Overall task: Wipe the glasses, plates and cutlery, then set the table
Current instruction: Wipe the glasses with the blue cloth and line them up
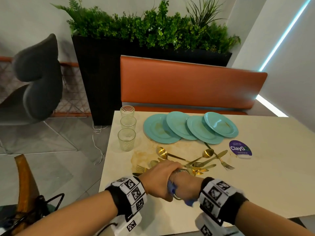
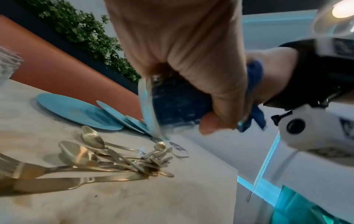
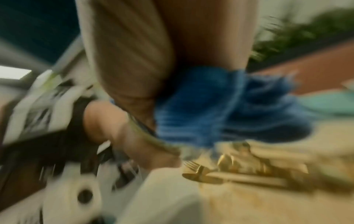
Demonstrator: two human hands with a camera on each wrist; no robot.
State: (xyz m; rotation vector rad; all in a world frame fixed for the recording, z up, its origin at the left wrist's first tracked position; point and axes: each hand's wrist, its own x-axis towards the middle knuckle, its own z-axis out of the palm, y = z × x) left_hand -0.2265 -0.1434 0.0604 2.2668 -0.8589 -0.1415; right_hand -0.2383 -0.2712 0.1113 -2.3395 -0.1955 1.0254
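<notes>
My left hand (image 1: 160,181) grips a clear glass (image 2: 151,109) on its side above the table's near edge. A blue cloth (image 2: 180,100) is stuffed inside the glass, and its loose end (image 1: 189,202) hangs out by my right wrist. My right hand (image 1: 185,184) holds the cloth with its fingers pushed into the glass, hidden from the head view. The right wrist view is blurred and shows the cloth (image 3: 220,109) under that hand. Three more glasses (image 1: 126,140) stand in a row at the table's left edge. Several turquoise plates (image 1: 160,128) overlap at the back. Gold cutlery (image 1: 196,162) lies in a heap just beyond my hands.
The cream table (image 1: 255,184) has a brownish stain around the cutlery and a purple round sticker (image 1: 240,148) at the right. An orange bench (image 1: 187,82) and a black planter (image 1: 98,79) stand behind, with a grey chair (image 1: 39,79) to the left.
</notes>
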